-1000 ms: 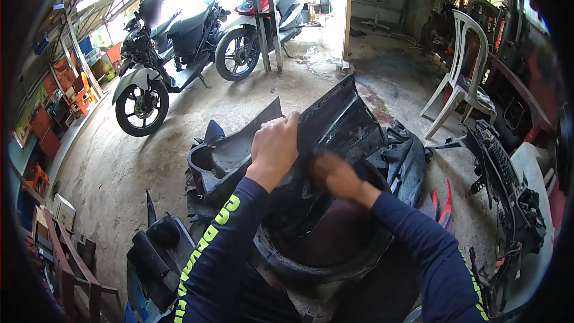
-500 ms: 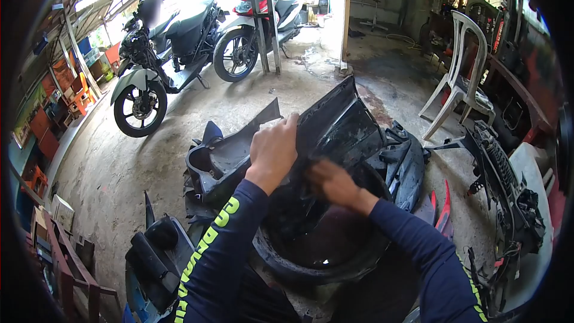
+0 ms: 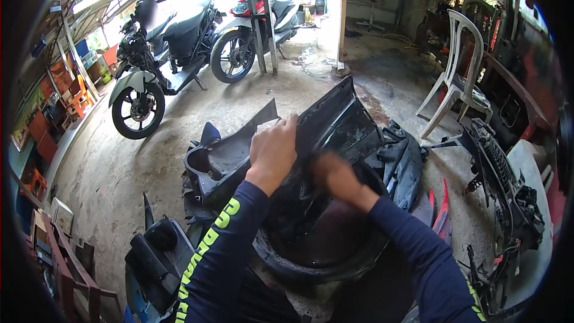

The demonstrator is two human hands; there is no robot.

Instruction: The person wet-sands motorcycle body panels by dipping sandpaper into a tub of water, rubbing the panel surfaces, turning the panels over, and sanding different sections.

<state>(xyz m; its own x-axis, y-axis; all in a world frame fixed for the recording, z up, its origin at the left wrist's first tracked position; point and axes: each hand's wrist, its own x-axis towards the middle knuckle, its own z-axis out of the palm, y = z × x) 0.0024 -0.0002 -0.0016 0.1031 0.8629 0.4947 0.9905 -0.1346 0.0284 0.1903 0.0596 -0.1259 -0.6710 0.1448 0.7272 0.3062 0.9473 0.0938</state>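
Note:
My left hand (image 3: 273, 151) is closed round the upper left edge of a black plastic motorcycle panel (image 3: 347, 121), which it holds tilted up. The panel looks wet and shiny on its face. Below it is a round black basin (image 3: 320, 275) with dark liquid (image 3: 338, 236) inside. My right hand (image 3: 342, 182) is at the lower part of the panel, above the basin. Motion smears its fingers, so whether they hold anything is hidden. Another dark plastic motorcycle part (image 3: 222, 152) lies to the left of the basin, and more dark panels (image 3: 405, 158) lie to its right.
Two motorcycles stand ahead, one partly stripped with a white front fender (image 3: 128, 84), the other red (image 3: 242, 24) behind metal posts (image 3: 258, 30). A plastic chair (image 3: 459, 84) stands right. Black frame parts (image 3: 508, 173), red pieces (image 3: 442, 206) and more plastic parts (image 3: 156, 251) lie on the concrete floor.
My right hand has shifted slightly within the basin area and is still blurred. My left hand keeps its hold on the panel. The whole view has moved slightly.

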